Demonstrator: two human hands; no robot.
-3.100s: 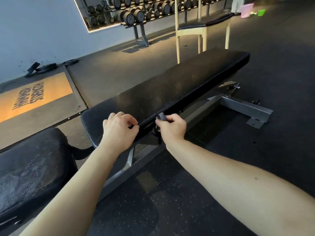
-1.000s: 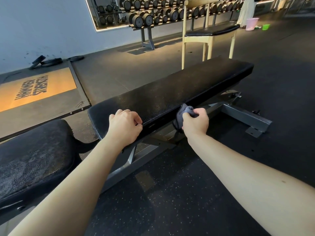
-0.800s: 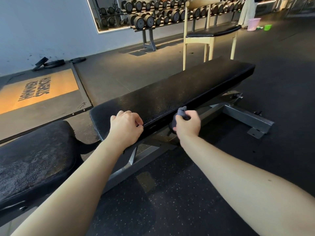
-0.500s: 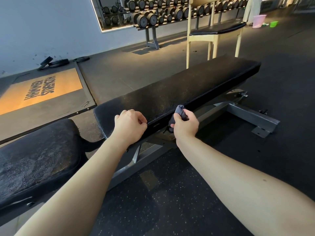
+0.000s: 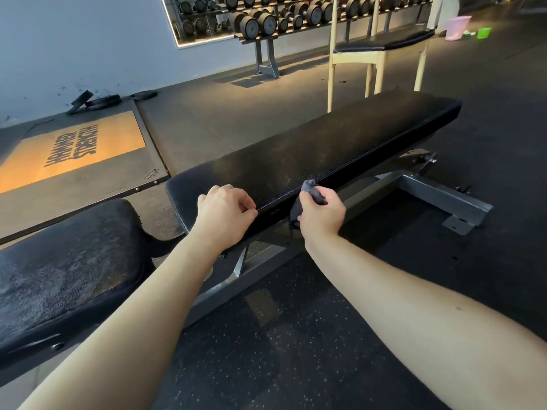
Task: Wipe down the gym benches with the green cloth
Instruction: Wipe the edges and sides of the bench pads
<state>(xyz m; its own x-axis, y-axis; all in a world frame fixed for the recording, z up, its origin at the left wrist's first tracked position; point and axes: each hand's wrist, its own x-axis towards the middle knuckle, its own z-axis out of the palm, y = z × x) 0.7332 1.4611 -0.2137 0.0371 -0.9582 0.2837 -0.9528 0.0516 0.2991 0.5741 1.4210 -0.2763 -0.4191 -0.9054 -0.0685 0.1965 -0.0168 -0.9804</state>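
At far left sits the seat pad point(image 5: 68, 261), apart from the work. Beside it, the left hand point(image 5: 225, 214) rests curled on the long bench's point(image 5: 340, 143) near edge, holding nothing visible, likely as a brace. Further right, the right hand point(image 5: 321, 216) clutches the bunched cloth point(image 5: 310, 189), grey-looking here, pressed against the bench's side edge to wipe it.

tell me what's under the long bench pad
Under the pad, a grey steel frame runs to a crossbar foot on the floor. The left hand, right hand and cloth at the near edge cover part of it; the pad hides its mounts.
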